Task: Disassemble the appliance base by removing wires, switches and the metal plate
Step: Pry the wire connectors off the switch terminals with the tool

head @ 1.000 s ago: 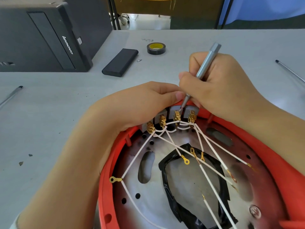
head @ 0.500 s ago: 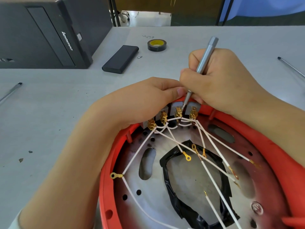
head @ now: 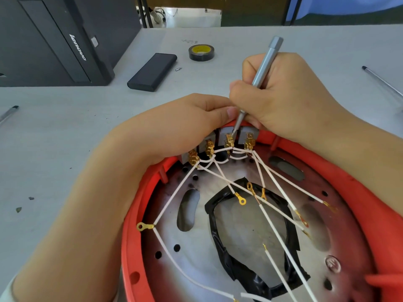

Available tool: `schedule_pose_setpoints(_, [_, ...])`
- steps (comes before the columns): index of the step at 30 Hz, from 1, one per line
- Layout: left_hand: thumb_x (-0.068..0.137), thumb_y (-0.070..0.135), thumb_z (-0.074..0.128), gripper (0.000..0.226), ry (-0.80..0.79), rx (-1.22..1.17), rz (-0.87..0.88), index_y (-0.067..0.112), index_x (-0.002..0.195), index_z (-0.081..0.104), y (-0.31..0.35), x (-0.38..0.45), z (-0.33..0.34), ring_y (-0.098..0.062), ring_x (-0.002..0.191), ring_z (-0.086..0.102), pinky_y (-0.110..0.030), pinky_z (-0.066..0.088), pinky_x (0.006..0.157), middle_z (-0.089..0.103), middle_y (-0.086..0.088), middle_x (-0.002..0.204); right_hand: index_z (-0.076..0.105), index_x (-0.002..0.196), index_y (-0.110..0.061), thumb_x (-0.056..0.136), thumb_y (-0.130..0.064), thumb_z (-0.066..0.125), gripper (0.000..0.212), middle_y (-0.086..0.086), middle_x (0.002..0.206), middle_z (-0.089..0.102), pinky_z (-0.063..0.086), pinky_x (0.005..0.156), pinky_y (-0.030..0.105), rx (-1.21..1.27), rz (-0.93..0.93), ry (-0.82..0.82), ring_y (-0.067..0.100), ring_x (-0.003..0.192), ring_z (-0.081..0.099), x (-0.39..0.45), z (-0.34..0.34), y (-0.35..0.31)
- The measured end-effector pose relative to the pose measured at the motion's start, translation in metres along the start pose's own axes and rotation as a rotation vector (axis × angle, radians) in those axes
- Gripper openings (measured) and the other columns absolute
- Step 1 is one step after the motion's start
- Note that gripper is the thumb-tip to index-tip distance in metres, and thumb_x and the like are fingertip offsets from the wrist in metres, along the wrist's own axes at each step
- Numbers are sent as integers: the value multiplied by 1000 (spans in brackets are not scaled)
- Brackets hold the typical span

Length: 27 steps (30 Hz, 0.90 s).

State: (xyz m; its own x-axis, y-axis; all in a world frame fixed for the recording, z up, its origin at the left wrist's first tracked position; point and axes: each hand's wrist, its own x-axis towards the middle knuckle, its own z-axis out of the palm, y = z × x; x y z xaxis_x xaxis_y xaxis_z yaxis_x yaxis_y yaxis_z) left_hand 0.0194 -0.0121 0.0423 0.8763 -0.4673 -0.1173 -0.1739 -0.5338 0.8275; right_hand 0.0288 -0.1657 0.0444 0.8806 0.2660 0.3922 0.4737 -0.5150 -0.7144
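Observation:
A round red appliance base (head: 370, 205) lies open toward me, with a metal plate (head: 246, 232) inside ringed by black tape. Several grey switches (head: 226, 136) with brass terminals sit along its far rim, and white wires (head: 174, 195) with gold ring lugs fan out from them. My right hand (head: 283, 94) grips a grey metal screwdriver (head: 261, 68), its tip on a brass terminal of the middle switch. My left hand (head: 174, 127) curls over the rim and holds the switch block, thumb beside the tool tip.
On the grey table behind the base lie a black rectangular case (head: 152, 71), a roll of black tape (head: 201, 52) and a small screw bit (head: 178, 69). A black computer tower (head: 54, 40) stands at the back left. Thin metal rods lie at both edges.
The view has tilted slightly, so everything sits a little lower in the frame. Both hands keep their hold, and the screwdriver tip stays at the same terminal.

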Motion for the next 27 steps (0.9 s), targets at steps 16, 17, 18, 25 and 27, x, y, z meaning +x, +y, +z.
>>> schedule_pose_setpoints(16, [97,34,46,25,-2,-102,-57,31,92,70,-1,1,1,7,58,62,-5,43,48,71,18,73,48,64,7,81,-8,55,24,33,59,41,31,43,29,34,32,38,23,46,36,1,0,-1])
schedule_pose_setpoints(17, [97,33,46,25,6,-106,-52,33,89,69,-1,1,1,10,61,63,-3,43,51,71,21,74,49,65,9,82,-9,55,25,33,60,41,32,45,32,18,25,29,25,47,37,1,0,-2])
schedule_pose_setpoints(18, [97,32,46,25,12,-112,-47,36,86,68,-1,1,1,11,64,64,-3,44,55,71,23,75,48,66,10,82,-9,55,25,34,61,40,32,47,34,11,21,22,26,48,37,1,0,-2])
schedule_pose_setpoints(25, [95,31,47,28,-8,-140,-49,37,81,70,-1,1,1,2,71,68,-9,51,63,73,16,80,51,67,7,85,-11,55,26,30,58,39,36,49,35,-9,3,14,26,48,39,0,0,-2])
schedule_pose_setpoints(27, [95,32,47,29,-7,-118,-43,39,80,70,-1,1,1,1,72,68,-10,51,64,73,17,80,51,66,6,84,-11,55,25,23,55,38,35,49,36,-11,19,-3,22,47,38,1,0,-1])
